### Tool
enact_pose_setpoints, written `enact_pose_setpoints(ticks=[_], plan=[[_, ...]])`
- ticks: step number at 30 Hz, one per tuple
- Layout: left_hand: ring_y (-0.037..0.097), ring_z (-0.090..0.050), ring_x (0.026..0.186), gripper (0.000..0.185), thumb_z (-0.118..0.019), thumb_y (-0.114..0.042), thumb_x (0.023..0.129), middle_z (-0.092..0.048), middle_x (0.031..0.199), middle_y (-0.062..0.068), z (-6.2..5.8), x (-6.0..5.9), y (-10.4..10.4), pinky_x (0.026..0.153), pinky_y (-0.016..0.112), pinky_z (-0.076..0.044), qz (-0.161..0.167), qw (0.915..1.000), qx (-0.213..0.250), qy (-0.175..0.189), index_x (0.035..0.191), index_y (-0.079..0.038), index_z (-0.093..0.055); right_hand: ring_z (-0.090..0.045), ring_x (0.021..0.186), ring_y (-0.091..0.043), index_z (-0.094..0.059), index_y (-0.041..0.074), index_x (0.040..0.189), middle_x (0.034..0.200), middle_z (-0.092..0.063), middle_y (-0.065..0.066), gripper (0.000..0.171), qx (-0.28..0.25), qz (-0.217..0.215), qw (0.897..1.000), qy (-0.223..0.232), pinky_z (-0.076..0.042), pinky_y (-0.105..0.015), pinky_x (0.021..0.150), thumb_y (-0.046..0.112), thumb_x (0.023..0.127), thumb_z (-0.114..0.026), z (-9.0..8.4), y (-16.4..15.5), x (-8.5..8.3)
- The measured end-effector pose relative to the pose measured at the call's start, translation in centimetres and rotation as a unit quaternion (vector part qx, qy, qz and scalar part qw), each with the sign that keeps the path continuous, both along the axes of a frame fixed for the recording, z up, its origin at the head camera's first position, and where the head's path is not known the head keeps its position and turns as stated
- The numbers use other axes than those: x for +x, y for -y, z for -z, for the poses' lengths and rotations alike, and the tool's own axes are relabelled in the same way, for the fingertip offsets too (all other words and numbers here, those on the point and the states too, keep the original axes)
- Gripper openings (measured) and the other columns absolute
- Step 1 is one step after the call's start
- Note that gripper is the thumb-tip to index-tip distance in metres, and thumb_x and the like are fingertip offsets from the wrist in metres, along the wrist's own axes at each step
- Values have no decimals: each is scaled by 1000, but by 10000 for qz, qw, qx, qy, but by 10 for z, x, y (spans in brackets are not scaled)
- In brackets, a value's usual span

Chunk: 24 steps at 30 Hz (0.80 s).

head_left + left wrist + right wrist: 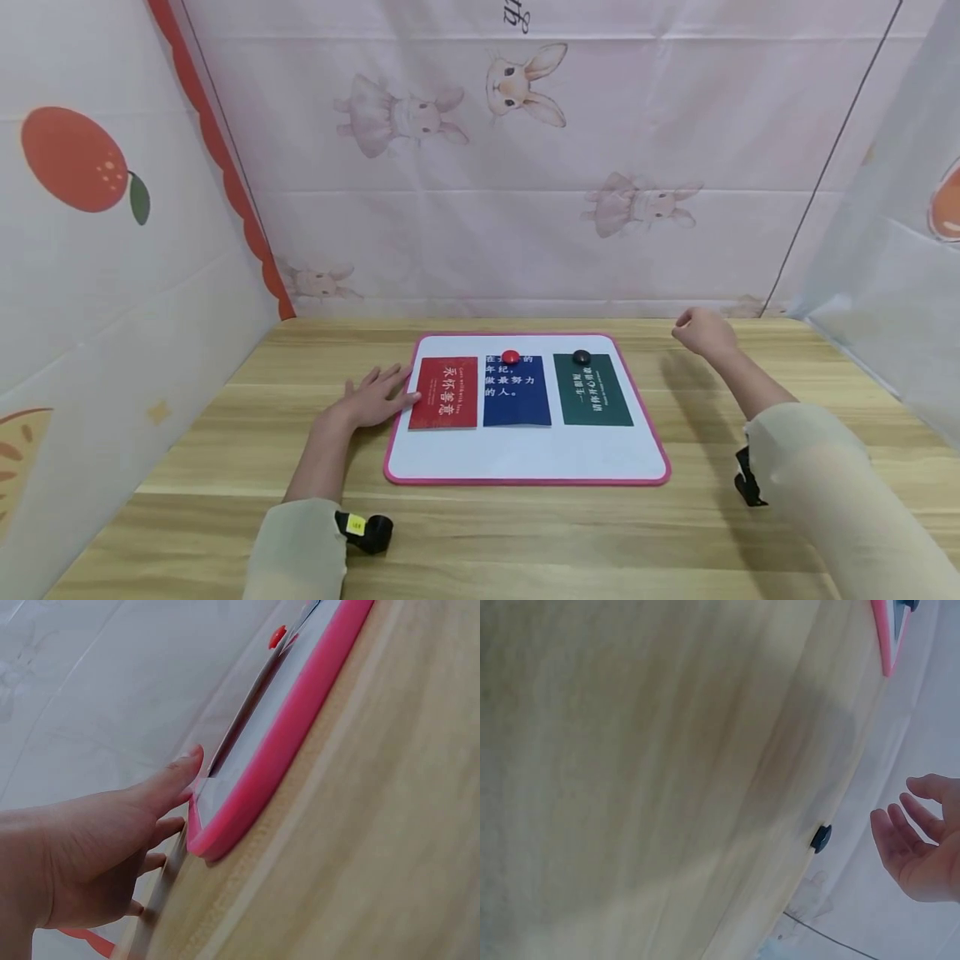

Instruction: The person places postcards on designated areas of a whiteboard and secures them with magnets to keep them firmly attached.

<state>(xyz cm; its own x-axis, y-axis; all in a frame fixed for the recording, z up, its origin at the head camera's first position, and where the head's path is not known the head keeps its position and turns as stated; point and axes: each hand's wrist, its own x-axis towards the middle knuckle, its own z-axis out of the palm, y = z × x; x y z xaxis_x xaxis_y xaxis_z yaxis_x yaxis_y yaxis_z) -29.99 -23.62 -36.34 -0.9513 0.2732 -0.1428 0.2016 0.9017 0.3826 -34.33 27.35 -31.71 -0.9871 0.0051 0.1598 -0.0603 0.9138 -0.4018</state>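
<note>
A whiteboard with a pink rim lies flat on the table. Three cards lie side by side on it: a red card, a blue card and a green card. At the blue card's top sits a red round magnet; a black one sits on the green card. My left hand rests at the board's left edge, fingers spread and thumb at the red card's edge. Raised over the table to the board's right, my right hand has loosely curled fingers and holds nothing, as the right wrist view shows.
Another black round piece lies on the table near its far edge, below the right hand in the right wrist view; the head view does not show it. Behind the wood-grain table hangs a sheet printed with rabbits. Patterned sheets also flank both sides.
</note>
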Motion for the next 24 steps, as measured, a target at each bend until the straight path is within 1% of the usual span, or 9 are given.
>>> enact_pose_setpoints(ticks=[2,4,9,13,21,22,24], plan=[[41,-3,134,69,-41,-52,93,-17,149,16,1,0,-1,99,63,5,51,10000,8,-26,147,-13,-23,-55,86,-43,-56,-11,101,101,-57,-30,32,87,19,10000,5,-44,-46,66,16,84,-50,2,-7,0],[41,-3,134,69,-40,-52,93,-17,149,16,2,-1,-1,99,64,6,98,9999,17,-48,147,-13,-23,-53,90,-47,-55,-12,101,103,-56,-32,32,122,49,9999,35,-43,-49,70,15,85,-51,4,-15,0],[42,-4,134,69,-40,-53,93,-18,149,17,3,-2,0,98,65,5,122,9999,18,-89,146,-12,-24,-51,94,-49,-52,-15,106,107,-53,-34,36,64,68,9997,206,-43,-53,73,16,88,-50,6,-28,2],[42,-4,134,69,-39,-53,93,-19,149,17,3,-1,0,98,65,5,123,9999,26,-96,146,-11,-24,-49,97,-50,-49,-16,109,111,-51,-35,40,43,153,9994,305,-43,-54,75,17,88,-49,6,-33,5],[40,-3,135,69,-40,-52,93,-18,149,16,3,1,1,99,64,5,101,9999,22,-45,147,-12,-23,-48,97,-50,-46,-18,113,112,-48,-36,46,-18,153,9986,504,-43,-54,75,20,88,-50,13,-44,-2],[41,-3,135,69,-40,-52,93,-18,149,17,3,1,1,99,64,5,103,9999,25,-49,147,-12,-22,-49,95,-50,-47,-18,111,110,-49,-35,46,52,175,9988,452,-44,-53,73,20,87,-52,14,-45,-4],[41,-3,135,70,-41,-52,93,-17,149,17,3,1,1,99,64,5,96,9999,39,-52,147,-12,-23,-48,97,-50,-47,-20,112,111,-48,-37,47,144,171,9984,516,-43,-54,76,20,87,-53,16,-46,-5]])
